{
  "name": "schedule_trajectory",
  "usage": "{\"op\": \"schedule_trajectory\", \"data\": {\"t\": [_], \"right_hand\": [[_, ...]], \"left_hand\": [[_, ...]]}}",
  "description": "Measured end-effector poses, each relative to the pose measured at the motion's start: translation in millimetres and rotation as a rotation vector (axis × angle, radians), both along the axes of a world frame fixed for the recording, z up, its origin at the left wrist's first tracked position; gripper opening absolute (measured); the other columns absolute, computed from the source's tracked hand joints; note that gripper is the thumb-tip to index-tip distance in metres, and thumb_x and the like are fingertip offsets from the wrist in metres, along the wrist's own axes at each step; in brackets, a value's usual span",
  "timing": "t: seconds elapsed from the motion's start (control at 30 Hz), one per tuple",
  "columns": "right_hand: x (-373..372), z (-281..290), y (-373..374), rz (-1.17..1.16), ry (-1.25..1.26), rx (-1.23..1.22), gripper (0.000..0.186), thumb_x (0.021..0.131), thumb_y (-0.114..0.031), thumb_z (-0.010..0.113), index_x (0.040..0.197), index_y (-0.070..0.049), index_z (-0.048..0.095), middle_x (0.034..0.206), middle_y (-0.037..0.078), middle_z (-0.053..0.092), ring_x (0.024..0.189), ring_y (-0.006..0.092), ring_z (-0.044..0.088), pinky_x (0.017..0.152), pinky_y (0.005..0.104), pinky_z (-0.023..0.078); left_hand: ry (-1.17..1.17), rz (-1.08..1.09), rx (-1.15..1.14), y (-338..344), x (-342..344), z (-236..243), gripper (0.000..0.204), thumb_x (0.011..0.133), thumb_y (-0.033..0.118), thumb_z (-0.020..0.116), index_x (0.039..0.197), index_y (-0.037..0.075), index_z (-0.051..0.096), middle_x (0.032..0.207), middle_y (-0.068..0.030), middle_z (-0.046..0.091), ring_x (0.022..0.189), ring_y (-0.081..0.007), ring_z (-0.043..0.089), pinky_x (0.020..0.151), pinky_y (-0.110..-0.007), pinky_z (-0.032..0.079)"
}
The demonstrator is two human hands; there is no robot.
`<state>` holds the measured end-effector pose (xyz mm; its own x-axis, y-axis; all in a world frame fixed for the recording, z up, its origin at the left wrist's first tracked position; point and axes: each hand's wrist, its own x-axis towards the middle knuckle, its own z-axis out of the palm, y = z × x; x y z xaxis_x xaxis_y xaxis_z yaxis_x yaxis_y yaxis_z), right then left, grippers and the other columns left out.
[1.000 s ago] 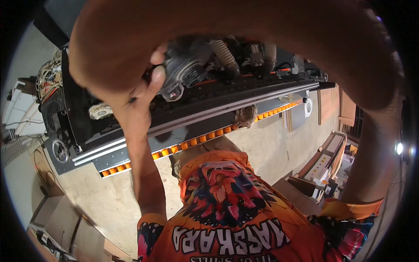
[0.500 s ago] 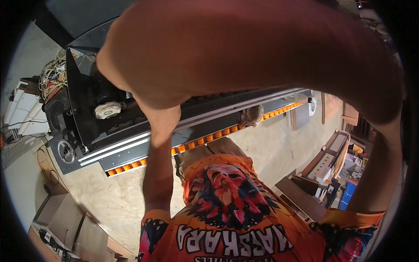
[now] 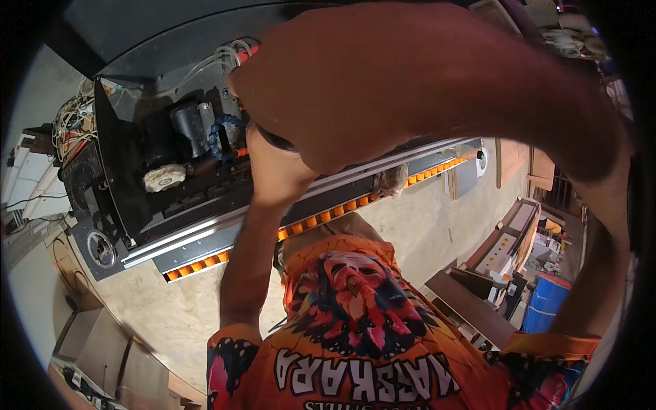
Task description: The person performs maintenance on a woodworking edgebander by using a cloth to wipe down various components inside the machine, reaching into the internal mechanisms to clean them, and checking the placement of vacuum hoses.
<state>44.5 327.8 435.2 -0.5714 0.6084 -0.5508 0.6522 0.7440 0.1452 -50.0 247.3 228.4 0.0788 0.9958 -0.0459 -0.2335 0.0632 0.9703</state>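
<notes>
My right hand (image 3: 294,89) looms large over a long dark machine (image 3: 164,232), its forearm sweeping in from the right. The fingers of that hand are out of sight behind its own back and wrist. Just below it, my left hand (image 3: 277,171) reaches up into the machine, fingertips covered by the right hand. A dark curved edge shows between the two hands; I cannot make out what it belongs to. Beside the left hand are a blue segmented hose (image 3: 217,137) and a dark cylindrical motor (image 3: 186,130). A pale, frayed round buffing wheel (image 3: 164,178) sits further left.
A row of orange rollers (image 3: 328,217) runs along the machine's front edge. At its left end is a handwheel (image 3: 102,248); tangled cables (image 3: 74,123) lie behind. A crumpled, pale brownish thing (image 3: 391,181) hangs at the front rail. Boards and a blue bin (image 3: 545,303) stand at right.
Both hands have shifted to the right along the machine. The blue hose and the motor, hidden before, now show to their left.
</notes>
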Motion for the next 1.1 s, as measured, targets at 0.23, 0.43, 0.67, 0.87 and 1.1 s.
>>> {"op": "schedule_trajectory", "data": {"t": [0.23,0.43,0.67,0.87,1.1], "right_hand": [[-3,-1,-1,0.002,-0.021,0.0,0.029,0.074,-0.011,0.079,0.102,-0.006,0.073,0.097,0.015,0.071,0.093,0.033,0.073,0.078,0.0433,0.06],[1,-2,-4,-0.013,-0.035,0.0,0.027,0.075,-0.011,0.079,0.1,-0.005,0.073,0.096,0.015,0.072,0.092,0.0336,0.073,0.077,0.0437,0.06],[4,-2,-7,-0.009,-0.031,0.003,0.025,0.075,-0.012,0.078,0.099,-0.005,0.074,0.095,0.015,0.072,0.09,0.0342,0.074,0.076,0.0441,0.061],[9,-7,-5,-0.01,-0.045,0.021,0.023,0.076,-0.012,0.077,0.098,-0.005,0.074,0.094,0.016,0.072,0.089,0.0347,0.074,0.076,0.0444,0.061],[14,-8,-6,-0.014,-0.047,0.023,0.021,0.077,-0.012,0.076,0.096,-0.004,0.075,0.092,0.016,0.072,0.088,0.0354,0.074,0.075,0.0448,0.061]], "left_hand": [[0.273,0.101,-0.035,-16,2,-36,0.07,0.072,0.038,0.091,0.123,0.002,0.057,0.121,-0.0099,0.064,0.109,-0.0222,0.064,0.102,-0.041,0.046],[0.883,0.021,0.313,-19,-25,-43,0.043,0.078,0.027,0.083,0.112,0.005,0.068,0.115,-0.01,0.07,0.107,-0.0285,0.066,0.099,-0.043,0.047],[0.375,0.038,0.157,-5,0,-25,0.043,0.078,0.028,0.085,0.111,0.005,0.07,0.113,-0.0088,0.072,0.105,-0.0256,0.068,0.093,-0.039,0.051],[0.16,0.046,0.073,-1,18,-18,0.056,0.067,0.023,0.092,0.109,-0.001,0.064,0.107,-0.0101,0.07,0.098,-0.0231,0.068,0.089,-0.039,0.053],[0.291,0.026,0.179,-2,28,-36,0.055,0.064,0.02,0.095,0.107,0.001,0.066,0.104,-0.0079,0.071,0.095,-0.0224,0.069,0.088,-0.038,0.053]]}}
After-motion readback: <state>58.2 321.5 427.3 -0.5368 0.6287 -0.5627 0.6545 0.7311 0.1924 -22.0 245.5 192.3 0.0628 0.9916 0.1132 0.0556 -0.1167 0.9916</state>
